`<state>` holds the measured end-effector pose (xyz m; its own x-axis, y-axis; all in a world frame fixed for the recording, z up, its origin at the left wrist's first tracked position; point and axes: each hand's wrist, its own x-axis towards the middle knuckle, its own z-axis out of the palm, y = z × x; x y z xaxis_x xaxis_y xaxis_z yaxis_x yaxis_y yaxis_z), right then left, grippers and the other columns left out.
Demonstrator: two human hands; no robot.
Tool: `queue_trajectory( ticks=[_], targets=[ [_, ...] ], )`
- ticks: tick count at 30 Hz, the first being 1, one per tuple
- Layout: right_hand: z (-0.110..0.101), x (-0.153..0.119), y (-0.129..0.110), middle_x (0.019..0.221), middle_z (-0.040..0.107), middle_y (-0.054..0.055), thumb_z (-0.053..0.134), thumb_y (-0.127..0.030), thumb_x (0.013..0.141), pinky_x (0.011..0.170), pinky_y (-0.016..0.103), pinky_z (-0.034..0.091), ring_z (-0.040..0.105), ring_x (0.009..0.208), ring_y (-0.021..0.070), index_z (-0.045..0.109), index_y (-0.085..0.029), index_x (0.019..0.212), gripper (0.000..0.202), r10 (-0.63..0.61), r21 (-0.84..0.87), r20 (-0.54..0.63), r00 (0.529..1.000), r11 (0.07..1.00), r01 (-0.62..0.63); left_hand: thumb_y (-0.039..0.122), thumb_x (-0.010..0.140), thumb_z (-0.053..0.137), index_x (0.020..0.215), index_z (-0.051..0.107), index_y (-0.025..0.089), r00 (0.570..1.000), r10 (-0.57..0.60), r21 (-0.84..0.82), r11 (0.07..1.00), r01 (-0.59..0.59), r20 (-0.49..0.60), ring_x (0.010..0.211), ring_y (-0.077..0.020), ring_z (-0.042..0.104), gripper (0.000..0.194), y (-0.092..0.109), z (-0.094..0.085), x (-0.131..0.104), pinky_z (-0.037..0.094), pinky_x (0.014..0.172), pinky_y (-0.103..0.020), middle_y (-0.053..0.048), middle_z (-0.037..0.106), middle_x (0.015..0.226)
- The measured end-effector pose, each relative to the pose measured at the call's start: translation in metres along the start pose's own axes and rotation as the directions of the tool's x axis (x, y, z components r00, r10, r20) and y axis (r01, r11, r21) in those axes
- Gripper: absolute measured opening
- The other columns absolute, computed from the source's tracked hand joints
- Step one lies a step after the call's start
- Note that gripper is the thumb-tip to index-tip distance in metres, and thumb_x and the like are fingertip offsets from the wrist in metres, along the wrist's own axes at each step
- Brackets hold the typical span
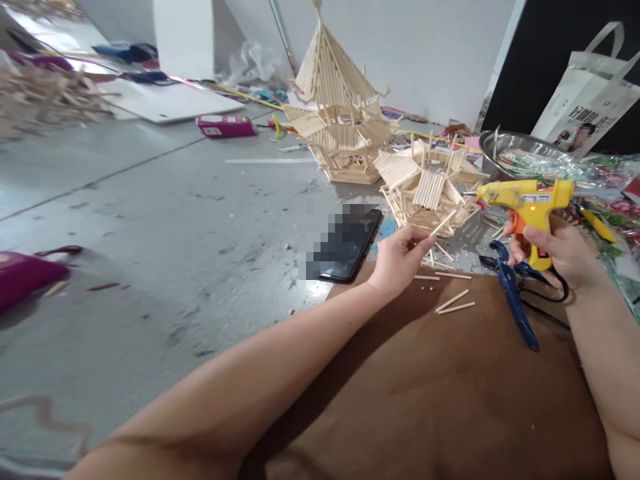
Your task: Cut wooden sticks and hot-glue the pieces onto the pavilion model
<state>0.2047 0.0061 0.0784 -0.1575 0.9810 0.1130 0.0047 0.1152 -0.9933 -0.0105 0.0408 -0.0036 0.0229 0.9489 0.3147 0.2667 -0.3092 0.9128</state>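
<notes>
My left hand pinches a short thin wooden stick, its free end pointing up and to the right. In my right hand is a yellow glue gun with an orange trigger and a small lit light; its nozzle points left, close to the stick but apart from it. Just behind the stick stands a partly built stick model with slatted roof panels and upright posts. Several cut sticks lie on the brown sheet below my hands. Blue-handled cutters rest beneath the glue gun.
A taller stick pagoda stands behind the smaller model. A phone lies left of my left hand. At the right are a metal bowl of sticks, a white bag and plastic-wrapped items. Purple devices sit on the grey floor.
</notes>
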Motion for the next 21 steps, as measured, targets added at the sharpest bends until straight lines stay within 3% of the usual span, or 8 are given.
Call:
queue_trajectory(
  ticks=[6, 21],
  targets=[
    [0.0043, -0.0009, -0.0022, 0.079, 0.062, 0.002, 0.061, -0.028, 0.071, 0.046, 0.022, 0.041, 0.051, 0.047, 0.0067, 0.056, -0.015, 0.083, 0.018, 0.076, -0.089, 0.005, 0.997, 0.993, -0.075, 0.036, 0.073, 0.055, 0.065, 0.053, 0.016, 1.000, -0.021, -0.020, 1.000, 0.021, -0.001, 0.049, -0.0066, 0.045, 0.022, -0.0001, -0.0004, 0.0014, 0.035, 0.047, -0.018, 0.003, 0.052, 0.053],
    [0.0082, -0.0029, -0.0019, 0.063, 0.057, -0.001, 0.061, -0.041, 0.072, 0.037, 0.021, 0.031, 0.046, 0.041, 0.0068, 0.055, -0.016, 0.075, 0.026, 0.035, -0.123, -0.041, 0.999, 0.992, -0.040, 0.037, 0.074, 0.054, 0.066, 0.053, 0.016, 1.000, -0.022, -0.029, 0.999, 0.021, -0.004, 0.047, -0.0057, 0.044, 0.022, -0.0069, 0.0021, 0.0032, 0.035, 0.044, -0.018, 0.002, 0.055, 0.057]
  ],
)
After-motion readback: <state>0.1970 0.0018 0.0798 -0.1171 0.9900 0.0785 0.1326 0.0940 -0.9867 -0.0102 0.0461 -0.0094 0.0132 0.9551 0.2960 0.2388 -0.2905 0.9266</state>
